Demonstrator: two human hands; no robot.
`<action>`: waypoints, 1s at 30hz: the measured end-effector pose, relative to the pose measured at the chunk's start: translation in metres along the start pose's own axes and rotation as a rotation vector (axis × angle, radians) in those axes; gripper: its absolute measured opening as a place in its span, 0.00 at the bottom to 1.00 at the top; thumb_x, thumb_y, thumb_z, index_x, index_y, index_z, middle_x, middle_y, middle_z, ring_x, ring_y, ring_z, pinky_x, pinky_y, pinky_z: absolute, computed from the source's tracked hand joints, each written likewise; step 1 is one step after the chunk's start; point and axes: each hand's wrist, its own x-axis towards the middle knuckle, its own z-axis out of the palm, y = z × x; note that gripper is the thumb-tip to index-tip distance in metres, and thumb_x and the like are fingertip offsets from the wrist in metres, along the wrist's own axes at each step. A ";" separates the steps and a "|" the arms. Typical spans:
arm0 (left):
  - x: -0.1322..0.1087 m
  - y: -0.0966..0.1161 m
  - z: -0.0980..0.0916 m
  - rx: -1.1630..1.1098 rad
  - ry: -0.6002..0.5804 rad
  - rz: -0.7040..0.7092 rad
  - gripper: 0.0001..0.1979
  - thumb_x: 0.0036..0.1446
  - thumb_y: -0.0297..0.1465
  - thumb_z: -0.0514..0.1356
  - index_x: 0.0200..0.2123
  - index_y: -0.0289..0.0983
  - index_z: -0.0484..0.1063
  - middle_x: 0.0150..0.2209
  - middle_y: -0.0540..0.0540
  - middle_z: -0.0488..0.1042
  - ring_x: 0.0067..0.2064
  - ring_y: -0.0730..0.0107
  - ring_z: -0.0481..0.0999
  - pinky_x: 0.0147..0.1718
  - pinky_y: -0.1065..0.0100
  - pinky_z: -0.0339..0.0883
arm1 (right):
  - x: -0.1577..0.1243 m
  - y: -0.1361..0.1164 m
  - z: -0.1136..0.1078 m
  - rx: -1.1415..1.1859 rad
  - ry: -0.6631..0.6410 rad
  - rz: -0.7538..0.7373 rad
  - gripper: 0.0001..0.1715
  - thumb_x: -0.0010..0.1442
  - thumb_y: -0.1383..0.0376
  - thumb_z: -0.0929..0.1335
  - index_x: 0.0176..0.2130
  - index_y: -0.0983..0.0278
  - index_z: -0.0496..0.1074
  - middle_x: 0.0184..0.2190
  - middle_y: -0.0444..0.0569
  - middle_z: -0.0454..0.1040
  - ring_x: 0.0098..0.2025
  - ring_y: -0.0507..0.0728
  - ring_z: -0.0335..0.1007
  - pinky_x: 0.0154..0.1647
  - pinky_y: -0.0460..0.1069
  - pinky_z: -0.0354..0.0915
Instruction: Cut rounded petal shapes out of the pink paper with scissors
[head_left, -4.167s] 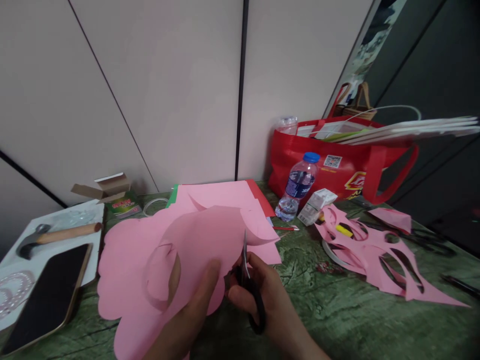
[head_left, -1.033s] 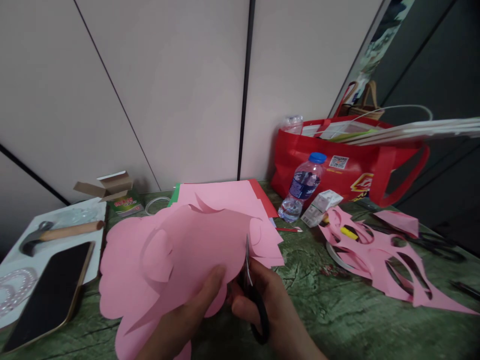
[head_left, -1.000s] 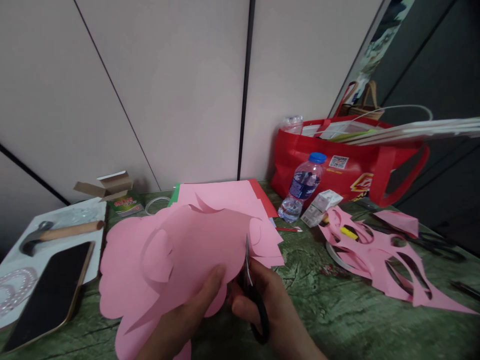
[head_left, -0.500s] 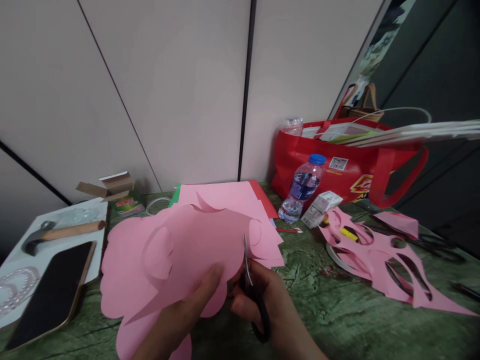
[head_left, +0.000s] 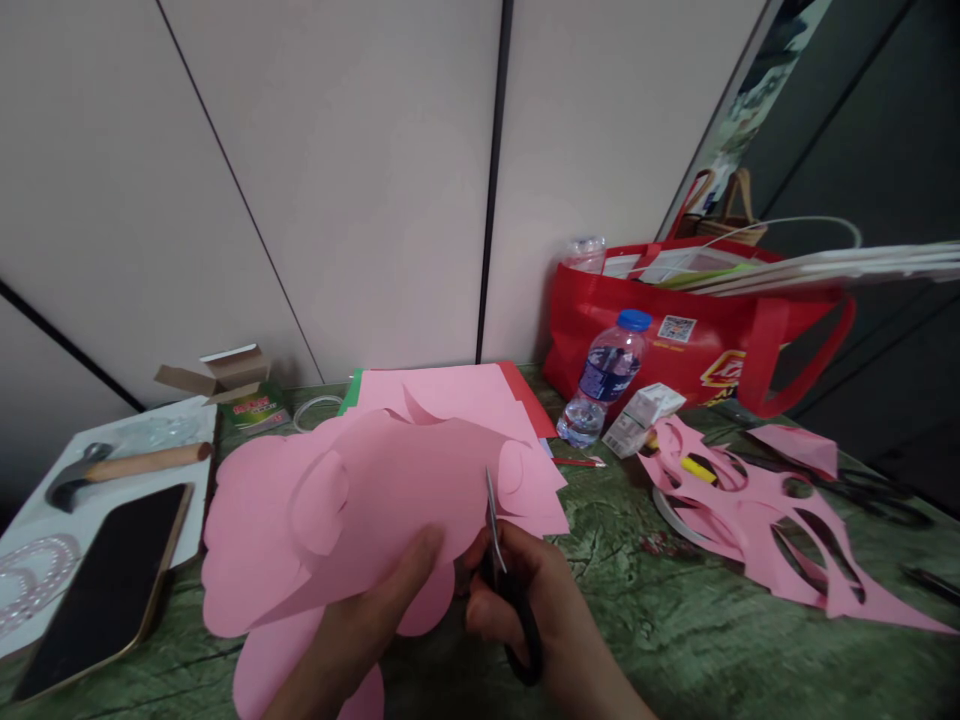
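My left hand grips a large sheet of pink paper by its lower edge, thumb on top and the other fingers hidden beneath. In my right hand is a pair of scissors with black handles. Their blades point up and away from me at the right edge of the held sheet. Scalloped pink paper shapes lie to the left and under my left forearm. Behind the held sheet rests a stack of pink paper, with red and green sheets showing at its sides.
On the right lie cut-out pink scraps, a small white box, a water bottle and a red bag. At left are a phone, a hammer, a bead string and an opened small box.
The held pink sheet has shifted very slightly, its curled flap at the top moving a little to the right. Both hands stay nearly where they were, with the scissors at the same edge.
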 end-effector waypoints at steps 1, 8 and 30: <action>0.000 0.000 0.000 -0.010 -0.008 0.013 0.22 0.36 0.38 0.66 0.37 0.35 0.71 0.42 0.34 0.76 0.50 0.47 0.71 0.49 0.52 0.64 | 0.000 0.001 -0.001 0.002 0.001 0.004 0.23 0.33 0.61 0.78 0.27 0.64 0.67 0.15 0.36 0.62 0.17 0.47 0.51 0.17 0.43 0.47; 0.003 -0.001 0.000 -0.009 -0.004 0.055 0.21 0.38 0.38 0.66 0.37 0.34 0.72 0.40 0.35 0.77 0.47 0.47 0.73 0.47 0.52 0.65 | -0.002 -0.002 0.001 -0.101 0.021 0.020 0.22 0.35 0.59 0.77 0.27 0.64 0.66 0.13 0.35 0.59 0.16 0.47 0.49 0.17 0.43 0.47; -0.003 0.005 0.006 0.046 0.050 0.049 0.17 0.40 0.36 0.63 0.35 0.35 0.70 0.41 0.35 0.76 0.47 0.50 0.73 0.48 0.54 0.65 | 0.000 -0.012 0.007 -0.069 -0.096 0.016 0.23 0.40 0.54 0.75 0.29 0.63 0.64 0.16 0.36 0.59 0.18 0.47 0.48 0.17 0.43 0.45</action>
